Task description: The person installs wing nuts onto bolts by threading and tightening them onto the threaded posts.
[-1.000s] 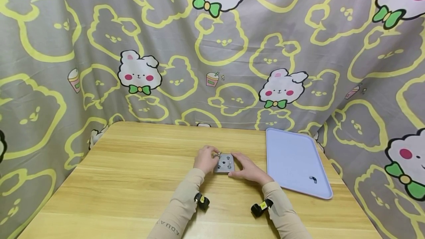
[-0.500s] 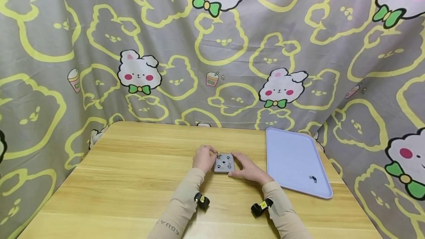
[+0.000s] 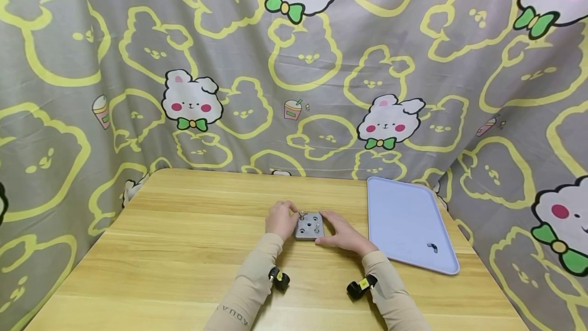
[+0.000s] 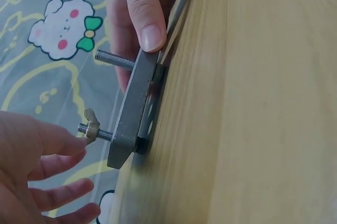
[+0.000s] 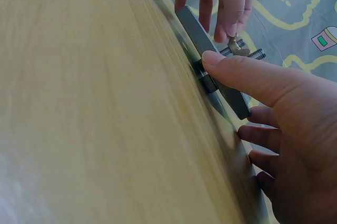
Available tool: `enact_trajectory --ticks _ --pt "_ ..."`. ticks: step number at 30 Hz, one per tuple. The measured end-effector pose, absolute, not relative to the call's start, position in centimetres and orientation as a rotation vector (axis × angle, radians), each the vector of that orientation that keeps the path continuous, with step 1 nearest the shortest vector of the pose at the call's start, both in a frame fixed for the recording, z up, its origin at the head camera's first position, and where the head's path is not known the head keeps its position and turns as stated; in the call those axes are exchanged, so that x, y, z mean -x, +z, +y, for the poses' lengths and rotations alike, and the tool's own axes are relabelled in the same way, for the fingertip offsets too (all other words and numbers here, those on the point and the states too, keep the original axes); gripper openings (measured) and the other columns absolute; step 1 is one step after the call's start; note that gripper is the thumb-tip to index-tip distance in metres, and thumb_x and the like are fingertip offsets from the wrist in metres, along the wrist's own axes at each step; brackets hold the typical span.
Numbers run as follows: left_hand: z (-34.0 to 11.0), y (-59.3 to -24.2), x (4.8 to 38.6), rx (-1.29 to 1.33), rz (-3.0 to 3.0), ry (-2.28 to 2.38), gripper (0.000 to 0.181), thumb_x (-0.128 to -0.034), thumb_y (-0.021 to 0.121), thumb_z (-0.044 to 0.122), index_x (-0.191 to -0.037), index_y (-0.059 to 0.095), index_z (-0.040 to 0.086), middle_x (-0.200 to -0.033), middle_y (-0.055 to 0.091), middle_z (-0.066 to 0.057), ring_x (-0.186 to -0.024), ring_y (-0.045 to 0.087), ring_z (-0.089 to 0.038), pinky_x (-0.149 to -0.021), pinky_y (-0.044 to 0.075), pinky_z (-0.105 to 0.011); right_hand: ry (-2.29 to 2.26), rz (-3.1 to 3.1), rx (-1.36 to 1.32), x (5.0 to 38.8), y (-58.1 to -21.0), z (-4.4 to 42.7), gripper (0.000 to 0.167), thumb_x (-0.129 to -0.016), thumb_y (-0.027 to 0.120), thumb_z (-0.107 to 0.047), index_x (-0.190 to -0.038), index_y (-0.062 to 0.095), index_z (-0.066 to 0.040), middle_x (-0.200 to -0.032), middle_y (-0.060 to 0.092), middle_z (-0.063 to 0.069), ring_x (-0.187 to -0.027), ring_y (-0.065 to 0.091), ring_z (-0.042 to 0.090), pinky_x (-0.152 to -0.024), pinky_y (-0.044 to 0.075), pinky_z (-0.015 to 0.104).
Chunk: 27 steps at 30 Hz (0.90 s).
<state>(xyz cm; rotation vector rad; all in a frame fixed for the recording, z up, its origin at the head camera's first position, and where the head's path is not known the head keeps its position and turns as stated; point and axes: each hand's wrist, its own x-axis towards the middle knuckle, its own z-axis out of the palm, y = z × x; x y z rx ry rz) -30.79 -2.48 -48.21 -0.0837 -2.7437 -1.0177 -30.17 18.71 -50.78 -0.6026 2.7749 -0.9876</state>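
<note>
Plate [image 4: 134, 105] of grey metal sits low over the counter [image 3: 184, 249], apparently propped on the bolt heads [image 4: 159, 72] beneath it. From the plate's right, the right hand [image 3: 341, 234] holds it with a broad grip, thumb at its near edge. At the plate's far left corner, the left hand [image 3: 281, 221] has a narrow grip, fingertips meeting on a wing nut [image 4: 91, 128] near the tip of an upright bolt [image 4: 105, 135]. With so little thread showing beyond the nut, a loose pinch could let it slip off and roll away; a crooked seat could bind it. The bolt might also spin along, since no finger visibly holds its head. If the right hand slackened, the plate could rock. A second bolt [image 4: 115, 59], toward the plate's right, bears no nut and could be knocked. Right of the plate, a tray [image 3: 409, 213] holds a small dark part [image 3: 432, 247].
</note>
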Motion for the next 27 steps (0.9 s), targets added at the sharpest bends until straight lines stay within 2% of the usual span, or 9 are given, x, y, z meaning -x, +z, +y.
enact_trajectory --ticks 5,9,11,14,18,23,27 --pt "-2.56 -48.12 30.76 0.047 -2.739 -1.002 0.013 -0.0834 0.073 0.023 -0.076 0.065 0.015 -0.103 0.068 -0.01 -0.097 0.062 -0.031 -0.078 0.054 -0.047 -0.991 2.768 0.593 30.1 -50.63 18.63 0.092 -0.08 0.076 -0.045 -0.151 0.033 -0.007 -0.156 0.032 0.02 -0.147 0.023 0.041 -0.12 0.02 0.059" --pt "-2.55 -47.94 30.63 0.134 -2.749 -1.016 0.005 -0.0827 0.074 0.019 -0.086 0.071 0.016 -0.111 0.068 -0.012 -0.106 0.062 -0.034 -0.085 0.053 -0.049 -0.995 2.764 0.588 30.03 -50.52 18.59 0.093 -0.079 0.077 -0.045 -0.152 0.032 -0.007 -0.157 0.031 0.02 -0.147 0.023 0.041 -0.12 0.019 0.059" --pt "-2.54 -47.89 30.57 0.179 -2.76 -1.035 0.011 -0.081 0.074 0.016 -0.092 0.073 0.017 -0.115 0.067 -0.011 -0.11 0.061 -0.035 -0.089 0.052 -0.05 -0.992 2.766 0.59 30.01 -50.51 18.58 0.092 -0.08 0.077 -0.044 -0.152 0.032 -0.007 -0.157 0.031 0.02 -0.147 0.023 0.041 -0.12 0.02 0.059" --pt "-2.53 -47.91 30.53 0.212 -2.787 -1.054 0.017 -0.0793 0.074 0.015 -0.096 0.073 0.018 -0.119 0.066 -0.01 -0.113 0.059 -0.035 -0.088 0.052 -0.05 -0.986 2.769 0.592 30.01 -50.52 18.6 0.092 -0.08 0.076 -0.044 -0.152 0.032 -0.007 -0.157 0.031 0.021 -0.147 0.023 0.041 -0.12 0.02 0.059" --pt "-2.54 -48.11 30.74 0.193 -2.794 -1.045 0.015 -0.0814 0.073 0.017 -0.097 0.073 0.019 -0.118 0.067 -0.009 -0.111 0.061 -0.033 -0.083 0.053 -0.048 -0.983 2.77 0.588 30.01 -50.53 18.63 0.092 -0.08 0.076 -0.044 -0.152 0.032 -0.008 -0.157 0.031 0.021 -0.147 0.023 0.041 -0.12 0.02 0.059" --pt "-2.61 -48.15 30.89 0.09 -2.753 -0.998 0.004 -0.0826 0.072 0.018 -0.083 0.069 0.016 -0.104 0.068 -0.009 -0.096 0.065 -0.029 -0.073 0.054 -0.043 -0.985 2.769 0.583 30.02 -50.54 18.64 0.092 -0.08 0.076 -0.045 -0.152 0.032 -0.008 -0.157 0.031 0.021 -0.147 0.023 0.041 -0.12 0.019 0.059" --pt "-2.6 -47.93 30.76 0.06 -2.734 -0.992 0.011 -0.082 0.073 0.018 -0.075 0.065 0.015 -0.096 0.067 -0.008 -0.088 0.064 -0.028 -0.07 0.054 -0.041 -0.991 2.767 0.583 30.01 -50.57 18.66 0.092 -0.08 0.076 -0.045 -0.152 0.032 -0.008 -0.157 0.031 0.021 -0.147 0.023 0.041 -0.12 0.019 0.059"
